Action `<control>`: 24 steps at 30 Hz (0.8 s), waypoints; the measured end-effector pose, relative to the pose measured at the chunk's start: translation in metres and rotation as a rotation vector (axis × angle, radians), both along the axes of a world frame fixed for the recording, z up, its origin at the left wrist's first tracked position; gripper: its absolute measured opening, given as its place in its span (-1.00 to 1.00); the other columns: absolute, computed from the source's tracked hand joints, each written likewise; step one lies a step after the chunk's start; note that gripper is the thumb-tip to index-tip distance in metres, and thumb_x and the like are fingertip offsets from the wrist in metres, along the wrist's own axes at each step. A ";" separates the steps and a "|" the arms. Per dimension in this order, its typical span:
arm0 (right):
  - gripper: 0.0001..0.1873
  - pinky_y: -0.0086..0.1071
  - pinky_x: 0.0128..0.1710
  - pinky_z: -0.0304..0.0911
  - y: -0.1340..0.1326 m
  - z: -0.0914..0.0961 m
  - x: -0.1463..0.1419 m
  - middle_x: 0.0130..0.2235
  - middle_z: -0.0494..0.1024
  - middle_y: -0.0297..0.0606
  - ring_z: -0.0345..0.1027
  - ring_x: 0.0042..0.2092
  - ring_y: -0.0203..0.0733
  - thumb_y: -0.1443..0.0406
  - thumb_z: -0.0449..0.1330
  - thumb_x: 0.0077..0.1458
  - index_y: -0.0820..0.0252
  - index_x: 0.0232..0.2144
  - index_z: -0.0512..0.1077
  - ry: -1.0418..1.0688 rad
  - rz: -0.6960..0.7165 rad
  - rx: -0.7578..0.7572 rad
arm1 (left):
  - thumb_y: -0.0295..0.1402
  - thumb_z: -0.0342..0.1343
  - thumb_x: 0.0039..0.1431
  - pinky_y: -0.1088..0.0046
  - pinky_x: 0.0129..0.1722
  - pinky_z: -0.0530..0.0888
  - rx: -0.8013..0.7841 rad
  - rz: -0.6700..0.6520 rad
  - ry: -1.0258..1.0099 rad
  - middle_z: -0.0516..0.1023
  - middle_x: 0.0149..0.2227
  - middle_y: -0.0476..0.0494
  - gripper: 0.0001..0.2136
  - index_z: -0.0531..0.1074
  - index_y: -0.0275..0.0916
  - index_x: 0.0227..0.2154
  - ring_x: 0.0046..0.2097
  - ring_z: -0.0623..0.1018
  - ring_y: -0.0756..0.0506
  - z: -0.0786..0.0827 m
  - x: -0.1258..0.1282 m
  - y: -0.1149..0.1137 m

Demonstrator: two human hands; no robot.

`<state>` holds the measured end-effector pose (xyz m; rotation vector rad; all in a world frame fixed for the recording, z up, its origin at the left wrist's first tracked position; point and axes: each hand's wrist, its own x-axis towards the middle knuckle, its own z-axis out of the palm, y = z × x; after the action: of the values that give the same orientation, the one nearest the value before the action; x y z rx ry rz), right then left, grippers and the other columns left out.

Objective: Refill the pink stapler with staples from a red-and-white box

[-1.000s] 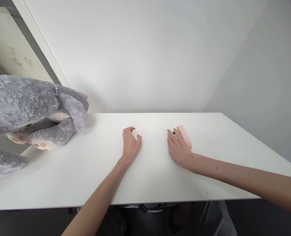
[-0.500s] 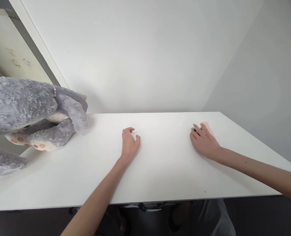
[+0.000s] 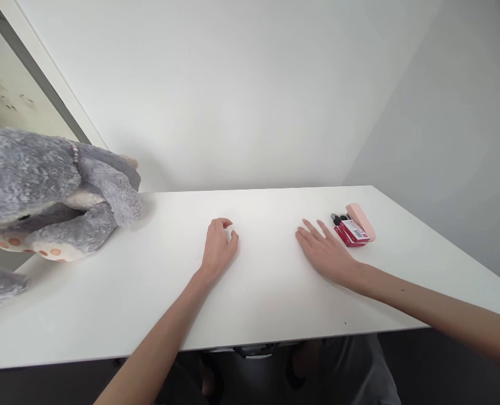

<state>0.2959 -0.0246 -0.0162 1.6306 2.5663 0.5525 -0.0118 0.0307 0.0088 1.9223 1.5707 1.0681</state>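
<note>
My right hand [image 3: 326, 254] lies palm down on the white table [image 3: 267, 304], its fingers spread and nothing in them. Just to its right sit red and white boxes [image 3: 352, 233], seemingly stacked. Behind them lies a pink case [image 3: 362, 220], rounded and long. Small black and silver items [image 3: 339, 217], whose kind I cannot make out, rest at the boxes' far left side. Near the table's middle, my left hand [image 3: 219, 246] rests on its edge with curled fingers, a gap showing between thumb and fingers and no object there.
A large grey plush toy [image 3: 85, 208] with pale foot pads takes up the table's left end. A white wall [image 3: 233, 101] rises behind the table and a grey wall [image 3: 452, 140] stands at the right. The table's front edge runs above my legs.
My right hand has moved left off the small items and flattened, uncovering the red and white boxes and the pink case. The left hand stays nearly where it was. The view has shifted slightly.
</note>
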 end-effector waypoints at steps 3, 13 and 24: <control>-0.40 -0.02 0.47 0.02 0.012 -0.001 -0.027 0.47 0.18 0.02 -0.05 0.52 0.03 0.44 -0.19 0.38 0.36 0.39 0.23 0.248 -0.006 -0.160 | -0.38 0.03 0.27 0.19 -0.07 0.47 0.000 -0.017 0.019 0.50 0.02 -0.23 -0.84 0.33 -0.17 -0.10 -0.13 0.53 -0.16 0.002 0.001 -0.002; -0.32 -0.03 0.52 -0.25 0.072 0.001 -0.094 0.52 0.02 0.02 -0.19 0.55 0.00 0.10 -0.22 0.49 0.40 0.44 0.15 0.607 -0.059 -0.255 | -0.31 0.01 0.30 0.37 -0.36 0.39 -0.035 -0.099 0.069 0.54 -0.28 -0.04 -0.88 0.37 -0.13 -0.15 -0.37 0.48 -0.07 0.000 0.005 -0.001; -0.34 -0.07 0.53 -0.27 0.083 -0.002 -0.098 0.52 0.05 -0.05 -0.18 0.55 -0.01 0.10 -0.20 0.50 0.38 0.43 0.18 0.634 -0.025 -0.262 | -0.30 0.05 0.16 0.47 -0.49 0.11 -0.232 -0.163 -0.056 0.09 -0.55 0.12 -0.77 0.09 -0.15 -0.49 -0.50 0.11 0.02 0.012 0.005 0.006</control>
<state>0.1981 0.0581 -0.0182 1.9676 2.8372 -0.3608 -0.0073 0.0369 0.0204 1.8119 1.4122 0.8255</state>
